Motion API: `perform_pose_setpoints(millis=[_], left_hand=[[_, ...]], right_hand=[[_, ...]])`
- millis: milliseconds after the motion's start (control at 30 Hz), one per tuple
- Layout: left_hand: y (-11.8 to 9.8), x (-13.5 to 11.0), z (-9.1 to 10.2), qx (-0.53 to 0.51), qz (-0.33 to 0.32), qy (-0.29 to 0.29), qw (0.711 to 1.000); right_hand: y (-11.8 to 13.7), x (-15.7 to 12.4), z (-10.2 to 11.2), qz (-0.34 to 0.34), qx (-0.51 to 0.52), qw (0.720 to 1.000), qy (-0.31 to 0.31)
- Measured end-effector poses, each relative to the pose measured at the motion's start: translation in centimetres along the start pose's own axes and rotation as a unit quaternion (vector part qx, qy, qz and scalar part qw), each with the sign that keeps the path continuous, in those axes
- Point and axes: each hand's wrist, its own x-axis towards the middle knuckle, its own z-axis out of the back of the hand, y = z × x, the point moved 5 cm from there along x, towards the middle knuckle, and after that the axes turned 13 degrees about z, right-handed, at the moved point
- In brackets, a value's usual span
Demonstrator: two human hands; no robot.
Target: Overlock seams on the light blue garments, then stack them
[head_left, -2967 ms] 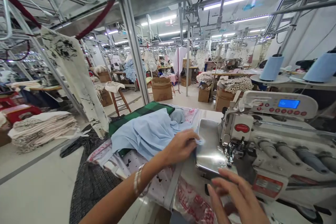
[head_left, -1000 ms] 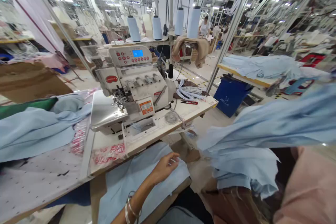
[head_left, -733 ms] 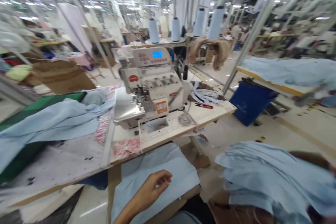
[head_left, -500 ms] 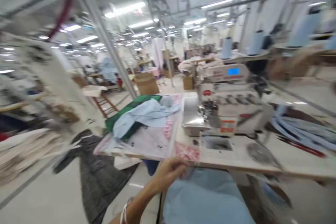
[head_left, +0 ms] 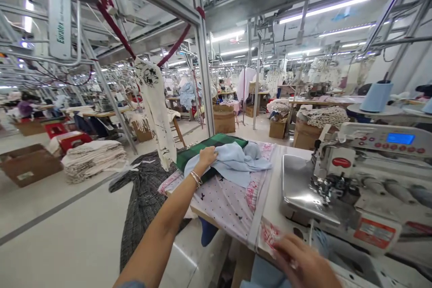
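Two hands (head_left: 206, 157) (head_left: 303, 263), one overlock machine (head_left: 367, 166)

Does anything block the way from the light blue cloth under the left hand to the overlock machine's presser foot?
Nothing upright does. Beyond the light blue cloth under the left hand lie only the polka-dot sheet, the white tabletop and the steel plate before the presser foot.

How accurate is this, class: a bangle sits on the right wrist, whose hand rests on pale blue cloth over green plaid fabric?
Wrong wrist: the head view shows the bangle on the left wrist; that left hand rests on pale blue cloth over green plaid fabric.
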Motion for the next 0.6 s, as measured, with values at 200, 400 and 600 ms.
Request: perform_pose_setpoints(millis=[200, 400, 600], left_hand=[[1.2, 2.3, 1.9, 0.020, -0.010, -0.006, 1.000], [5.5, 4.2, 5.5, 0.048, 0.003, 0.029, 0.998], [10.6, 4.2, 3.7, 0.066, 0.077, 0.078, 0.992]], right_hand=[[-1.8, 14.3, -6.7, -0.052, -0.121, 0.987, 0.093], [-3.2, 16.8, -6.8, -0.044, -0.146, 0.981, 0.119], [2.3, 4.0, -8.2, 0.042, -0.017, 0.959, 0.280]])
